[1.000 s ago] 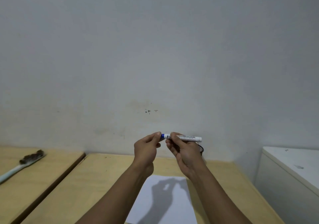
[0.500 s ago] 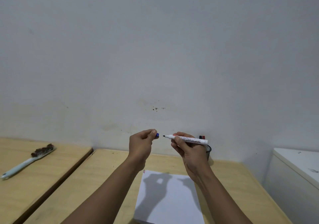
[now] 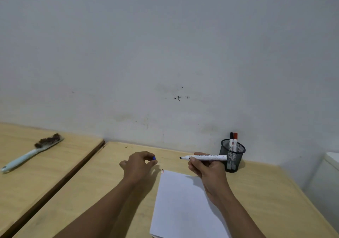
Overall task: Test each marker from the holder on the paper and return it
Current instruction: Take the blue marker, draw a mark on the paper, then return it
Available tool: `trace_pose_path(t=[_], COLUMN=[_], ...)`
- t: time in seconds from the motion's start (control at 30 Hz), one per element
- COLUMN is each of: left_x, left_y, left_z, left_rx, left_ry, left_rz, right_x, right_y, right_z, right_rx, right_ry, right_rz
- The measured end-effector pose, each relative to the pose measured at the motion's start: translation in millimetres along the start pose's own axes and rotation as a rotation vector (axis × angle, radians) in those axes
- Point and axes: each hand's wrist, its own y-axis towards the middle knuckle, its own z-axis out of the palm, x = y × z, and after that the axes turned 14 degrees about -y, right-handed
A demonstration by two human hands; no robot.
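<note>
My right hand (image 3: 209, 171) grips a white marker (image 3: 205, 157), held level with its bare dark tip pointing left, above the top edge of the white paper (image 3: 183, 201). My left hand (image 3: 137, 166) pinches the marker's blue cap (image 3: 154, 158) between its fingertips, left of the paper and apart from the marker. Two short marks, one red and one black, sit at the paper's top left corner. A black mesh holder (image 3: 232, 156) stands behind my right hand by the wall, holding a black-capped marker (image 3: 231, 140) and a red-capped marker (image 3: 235, 140).
A brush (image 3: 31, 153) with a pale blue handle lies on the neighbouring wooden desk at the left. A dark gap (image 3: 60, 181) separates the two desks. A white cabinet (image 3: 326, 179) stands at the right edge.
The cap came off the marker a second ago. Since then both hands have dropped toward the desk and moved apart, cap to the left, marker to the right. The holder has come into full view.
</note>
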Motion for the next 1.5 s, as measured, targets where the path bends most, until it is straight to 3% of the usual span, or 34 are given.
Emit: trace_pose_path(t=[0.3,0.5,0.7,0.83,0.97,1.5], left_x=[19,16,15,23,29,31], left_y=[23,2,-31,-21,-16,-9], left_z=[10,7,-2,-7,-6,-4], left_rx=[0.020,-0.071,0.252,0.376,0.395,0.408], left_ry=[0.089,0.020,0.145,0.272,0.337,0.313], left_rz=[-0.022,0.071,0.105,0.219,0.250,0.232], right_x=[-17,-21,-42,-58,-68,-74], right_y=[21,33,48,59,60,65], right_z=[12,27,47,54,53,54], right_rx=[0.014,0.064,0.155,0.170,0.139,0.141], right_ry=[-0.184,-0.329,-0.444,-0.583,-0.723,-0.888], right_rz=[0.007,-0.028,0.014,-0.017,-0.085,-0.157])
